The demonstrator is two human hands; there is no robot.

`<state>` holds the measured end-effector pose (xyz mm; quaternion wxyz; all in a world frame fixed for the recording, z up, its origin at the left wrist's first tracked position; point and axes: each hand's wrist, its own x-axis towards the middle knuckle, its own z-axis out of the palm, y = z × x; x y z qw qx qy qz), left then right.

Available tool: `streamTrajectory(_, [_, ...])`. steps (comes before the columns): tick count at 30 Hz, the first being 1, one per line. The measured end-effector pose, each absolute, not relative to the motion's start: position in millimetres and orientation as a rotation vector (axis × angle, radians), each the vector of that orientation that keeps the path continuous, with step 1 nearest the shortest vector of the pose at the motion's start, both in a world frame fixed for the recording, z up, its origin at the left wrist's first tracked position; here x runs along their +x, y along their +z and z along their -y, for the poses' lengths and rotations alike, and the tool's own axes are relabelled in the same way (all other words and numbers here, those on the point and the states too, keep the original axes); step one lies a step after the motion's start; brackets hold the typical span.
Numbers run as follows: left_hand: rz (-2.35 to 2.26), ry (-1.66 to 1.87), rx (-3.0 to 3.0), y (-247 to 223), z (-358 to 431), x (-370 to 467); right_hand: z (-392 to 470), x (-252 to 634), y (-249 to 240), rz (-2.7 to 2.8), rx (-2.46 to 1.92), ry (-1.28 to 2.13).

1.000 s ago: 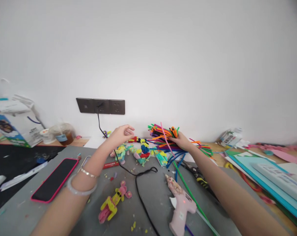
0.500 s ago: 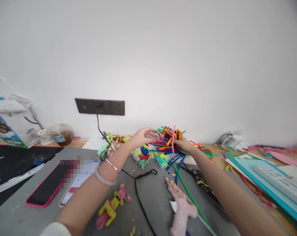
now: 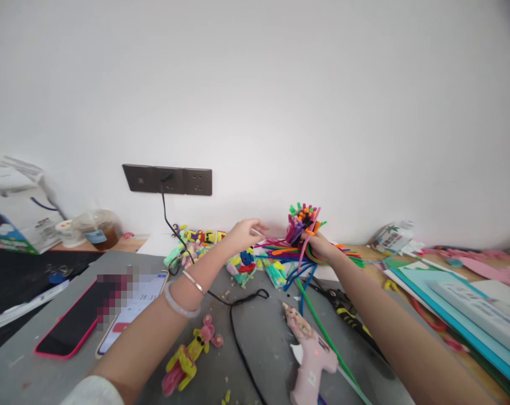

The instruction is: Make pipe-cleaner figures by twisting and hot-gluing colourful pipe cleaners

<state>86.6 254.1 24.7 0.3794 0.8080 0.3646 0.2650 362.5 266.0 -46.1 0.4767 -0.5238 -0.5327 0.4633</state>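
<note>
My right hand (image 3: 321, 246) grips a bundle of coloured pipe cleaners (image 3: 302, 220) and tilts its ends upward near the back wall. My left hand (image 3: 243, 232) reaches toward the bundle with fingers pinched on the tip of a thin pink pipe cleaner (image 3: 268, 244) drawn from it. More pipe cleaners (image 3: 343, 254) lie spread on the table under my right hand. Small pipe-cleaner figures (image 3: 242, 263) sit below my left hand.
A pink glue gun (image 3: 311, 354) with a black cord (image 3: 238, 332) lies in front. A yellow and pink figure (image 3: 189, 354) sits nearby. Two phones (image 3: 81, 320) lie at the left, pliers (image 3: 343, 312) and foam sheets (image 3: 461, 304) at the right. Wall sockets (image 3: 167, 179) are behind.
My right hand lifted the bundle and tipped its ends upward. My left hand moved right from the figures to the bundle and pinched a strand.
</note>
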Motion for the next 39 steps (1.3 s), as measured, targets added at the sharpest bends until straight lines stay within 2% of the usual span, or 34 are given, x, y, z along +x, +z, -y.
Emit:
streamTrajectory(5, [-1.127,0.397,2.288,6.4,-266.8,100.9,-264.2,359.3,-43.1,1.312,-1.276,1.089])
streamTrajectory(12, [-1.119,-0.066,2.555,3.3,-276.7,161.1,-261.7,363.6,-35.4,1.310,-1.265,0.987])
streamTrajectory(16, [-1.134,-0.198,2.656,-1.7,-282.6,188.7,-260.1,365.6,-32.4,1.301,-1.268,0.938])
streamTrajectory(39, [-1.138,0.261,2.675,32.9,-320.0,151.9,-265.2,364.6,-18.4,1.222,-1.228,0.925])
